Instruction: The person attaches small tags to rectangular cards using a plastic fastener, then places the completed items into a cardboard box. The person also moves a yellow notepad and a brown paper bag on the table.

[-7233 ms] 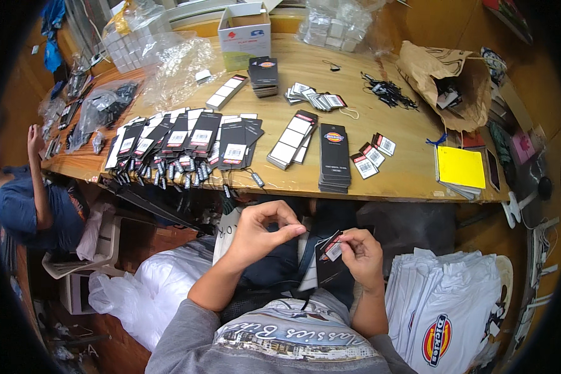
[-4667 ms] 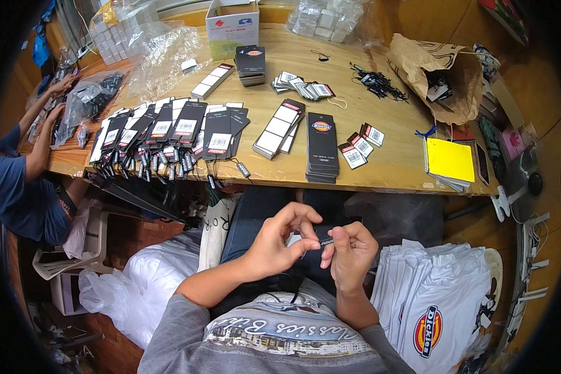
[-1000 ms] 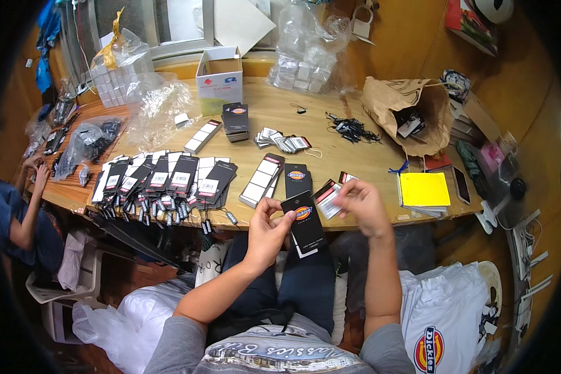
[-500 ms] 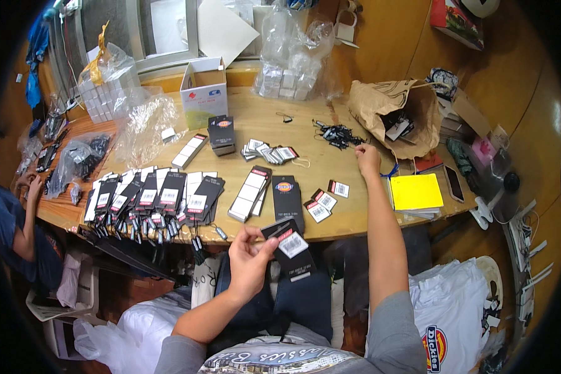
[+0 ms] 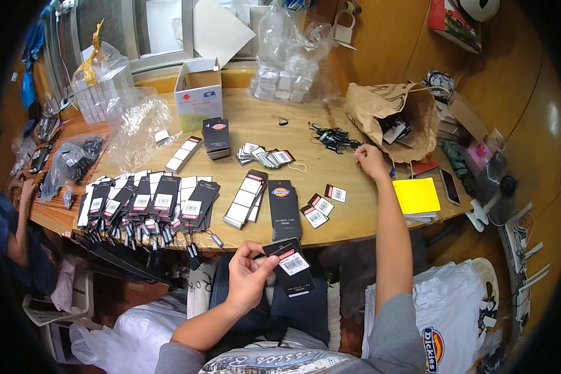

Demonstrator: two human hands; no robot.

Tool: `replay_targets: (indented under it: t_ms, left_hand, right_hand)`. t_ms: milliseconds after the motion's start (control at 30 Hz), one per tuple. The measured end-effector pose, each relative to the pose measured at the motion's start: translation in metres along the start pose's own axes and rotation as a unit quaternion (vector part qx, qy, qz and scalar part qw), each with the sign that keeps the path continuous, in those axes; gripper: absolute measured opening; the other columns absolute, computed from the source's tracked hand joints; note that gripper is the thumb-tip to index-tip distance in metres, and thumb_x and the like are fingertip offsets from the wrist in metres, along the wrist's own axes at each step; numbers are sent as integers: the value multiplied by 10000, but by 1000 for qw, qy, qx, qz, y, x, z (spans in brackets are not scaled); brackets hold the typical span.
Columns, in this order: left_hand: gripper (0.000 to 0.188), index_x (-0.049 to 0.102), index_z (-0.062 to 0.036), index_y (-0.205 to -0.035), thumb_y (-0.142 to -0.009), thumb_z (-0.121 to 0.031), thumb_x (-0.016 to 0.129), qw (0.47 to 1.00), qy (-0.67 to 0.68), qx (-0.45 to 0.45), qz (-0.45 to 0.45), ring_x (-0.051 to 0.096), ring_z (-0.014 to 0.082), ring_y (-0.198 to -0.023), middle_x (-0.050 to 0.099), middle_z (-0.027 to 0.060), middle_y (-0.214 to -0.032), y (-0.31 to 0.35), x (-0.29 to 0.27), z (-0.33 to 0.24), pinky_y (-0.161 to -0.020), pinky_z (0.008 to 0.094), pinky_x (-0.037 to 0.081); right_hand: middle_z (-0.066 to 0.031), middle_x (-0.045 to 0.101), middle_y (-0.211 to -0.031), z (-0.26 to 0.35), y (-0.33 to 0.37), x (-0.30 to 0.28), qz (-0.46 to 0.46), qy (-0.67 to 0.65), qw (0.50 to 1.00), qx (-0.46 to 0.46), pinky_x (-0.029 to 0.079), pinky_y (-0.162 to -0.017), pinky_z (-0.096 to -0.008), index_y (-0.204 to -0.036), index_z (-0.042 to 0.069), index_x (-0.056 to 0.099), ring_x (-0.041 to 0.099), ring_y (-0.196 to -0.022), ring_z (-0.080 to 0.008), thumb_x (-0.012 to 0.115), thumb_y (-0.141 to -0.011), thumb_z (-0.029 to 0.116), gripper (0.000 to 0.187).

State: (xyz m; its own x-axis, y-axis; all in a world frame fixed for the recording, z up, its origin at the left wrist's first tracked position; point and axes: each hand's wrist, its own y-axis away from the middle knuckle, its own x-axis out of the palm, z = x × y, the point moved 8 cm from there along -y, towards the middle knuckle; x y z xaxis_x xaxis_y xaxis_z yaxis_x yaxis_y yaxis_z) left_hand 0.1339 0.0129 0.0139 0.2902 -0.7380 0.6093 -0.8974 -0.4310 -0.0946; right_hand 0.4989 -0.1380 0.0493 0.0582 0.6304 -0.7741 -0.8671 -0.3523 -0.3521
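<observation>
My left hand [image 5: 250,274] pinches a black hang tag [image 5: 296,283] with a small red-and-white barcode tag [image 5: 293,262] on its upper part, above my lap at the table edge. My right hand [image 5: 371,160] reaches across the table to the right end of a heap of black tag strings [image 5: 333,137]. Its fingers are closed together, and whatever lies between them is too small to make out. In front of my left hand lies a stack of black hang tags [image 5: 284,209]. Several small barcode tags [image 5: 315,217] are spread beside that stack.
Rows of strung hang tags [image 5: 146,199] line the table's front left. Behind stand a white carton [image 5: 196,103] and bagged small boxes [image 5: 283,84]. A paper bag [image 5: 361,106], yellow pad [image 5: 416,196] and phone [image 5: 449,186] sit right. Another person's hand [image 5: 26,187] is far left.
The held hang tag has come down slightly, away from the table edge, in my left hand. My right hand stays by the string heap. The view has shifted a little.
</observation>
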Motion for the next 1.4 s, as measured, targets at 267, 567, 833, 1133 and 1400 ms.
replay_targets:
  t_ms: [267,567,833,1133,1400]
  left_hand:
    - [166,450,-12,-863,-748,19,566,997,24,-63,45,558,94,-735,553,71,-868,4,21,16,-618,186,459]
    - [173,465,-16,-876,-745,9,576,994,5,-94,50,547,74,-719,545,63,-872,11,22,16,-596,169,437]
    - [169,464,-16,-875,-750,-2,576,991,-10,-110,78,549,72,-729,542,52,-866,13,25,29,-579,165,418]
    - [178,474,-26,-879,-744,-11,589,988,-29,-122,84,502,35,-652,524,23,-826,14,28,35,-551,152,405]
    - [175,485,-23,-892,-747,-5,580,985,-20,-150,86,523,49,-680,532,29,-832,16,23,39,-569,166,427]
  right_hand:
    - [-50,540,-540,27,21,-76,5,-126,991,-51,402,-424,-233,-695,-16,554,507,-437,-100,543,-695,52,69]
    - [-72,550,-531,2,122,-54,157,-25,983,97,412,-415,-267,-694,-8,582,519,-405,-123,527,-693,48,78]
    - [-154,589,-672,-2,166,-68,40,62,997,23,438,-592,-322,-757,-11,603,575,-634,-271,592,-664,72,126]
    - [-162,587,-687,13,101,-48,-25,23,999,8,435,-633,-371,-705,10,609,564,-684,-317,620,-659,143,141]
    - [-178,580,-663,2,92,-22,-24,116,986,120,431,-586,-361,-682,12,607,568,-639,-298,659,-621,172,179]
